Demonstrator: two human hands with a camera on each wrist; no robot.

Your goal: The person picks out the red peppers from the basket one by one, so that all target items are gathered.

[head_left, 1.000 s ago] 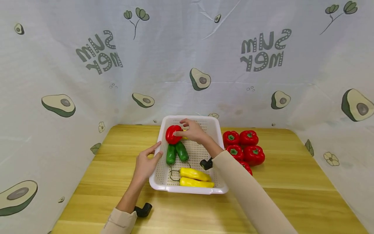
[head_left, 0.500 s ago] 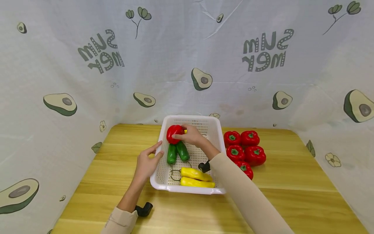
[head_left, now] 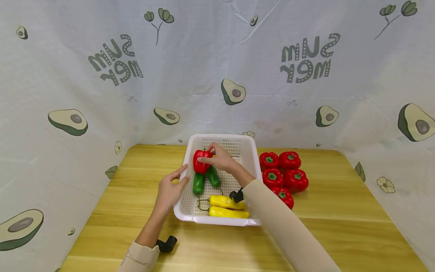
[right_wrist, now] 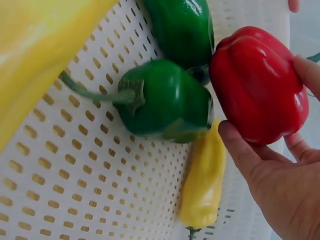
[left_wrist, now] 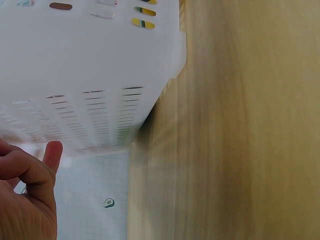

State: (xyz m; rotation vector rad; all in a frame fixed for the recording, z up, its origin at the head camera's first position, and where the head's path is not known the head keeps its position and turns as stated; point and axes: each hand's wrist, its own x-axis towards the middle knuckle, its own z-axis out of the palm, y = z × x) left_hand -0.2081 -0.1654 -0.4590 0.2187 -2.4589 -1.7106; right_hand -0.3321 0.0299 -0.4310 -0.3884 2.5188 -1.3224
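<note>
My right hand holds a glossy red bell pepper over the far left part of a white slotted plastic basket. In the right wrist view the thumb and fingers lie around the red bell pepper. Beside it in the basket are two green peppers and a yellow pepper partly behind. Two more long yellow peppers lie along the near side. At the left rim, my left hand touches the basket with thumb and index finger spread apart; its other fingers are mostly hidden in the head view.
Several red bell peppers stand in a group on the wooden table, just right of the basket. A patterned cloth hangs behind and at both sides. Each wrist wears a small black camera mount.
My right hand has closed more around the red bell pepper, which has turned and now sits slightly nearer me, its stem end facing away. The left hand has stayed at the rim.
</note>
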